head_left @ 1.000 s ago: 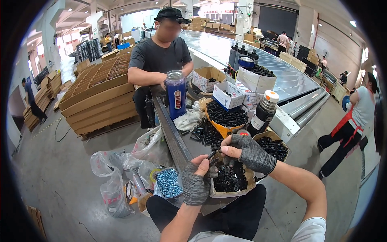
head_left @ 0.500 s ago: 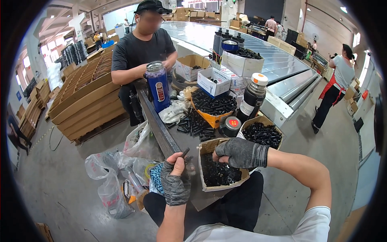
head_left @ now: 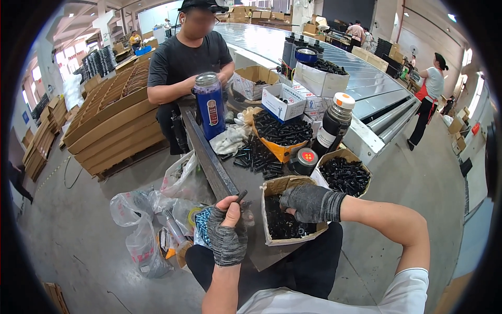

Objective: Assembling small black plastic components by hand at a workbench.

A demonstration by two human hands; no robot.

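Starting at the left, clear plastic bags (head_left: 137, 214) lie crumpled on the concrete floor, one of them holding blue screws (head_left: 201, 226). Just right of them the left hand (head_left: 228, 234), in a grey fingerless glove, is closed around a short dark bolt (head_left: 240, 197) whose tip sticks up past the thumb, above the near edge of the dark work table (head_left: 209, 159). Further right, the right hand (head_left: 309, 202), gloved the same way, reaches down into a torn cardboard box (head_left: 273, 187) full of black bolts, fingers curled among them; whether it grips any cannot be told. Behind stand a blue bottle (head_left: 209, 106), a dark flask with an orange-and-white cap (head_left: 333, 125) and a second cardboard box of black parts (head_left: 344, 176). A person in a dark shirt (head_left: 184, 58) sits across the table.
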